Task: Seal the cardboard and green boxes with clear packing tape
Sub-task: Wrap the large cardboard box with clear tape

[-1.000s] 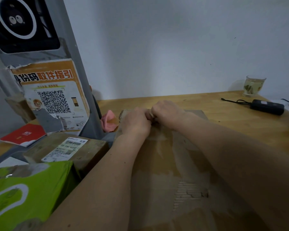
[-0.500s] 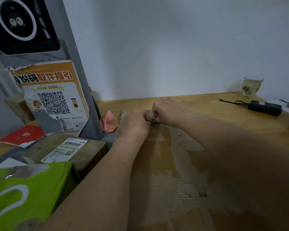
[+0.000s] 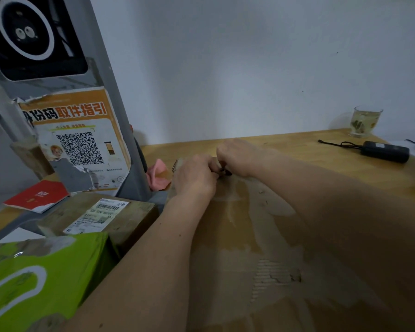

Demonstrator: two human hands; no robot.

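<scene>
Wooden counter (image 3: 297,149) | clear glass of pale tea (image 3: 365,121) at far right corner | black oblong device with cord (image 3: 383,153) just in front of glass | pink cloth (image 3: 159,174) beside grey kiosk stand (image 3: 110,68) | orange QR-code poster (image 3: 77,140) on stand, torn edges | red booklet (image 3: 37,195) at left

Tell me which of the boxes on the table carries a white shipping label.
The small brown box at left, between the green box and the big cardboard box under the hands; neither of those shows a label.
</scene>
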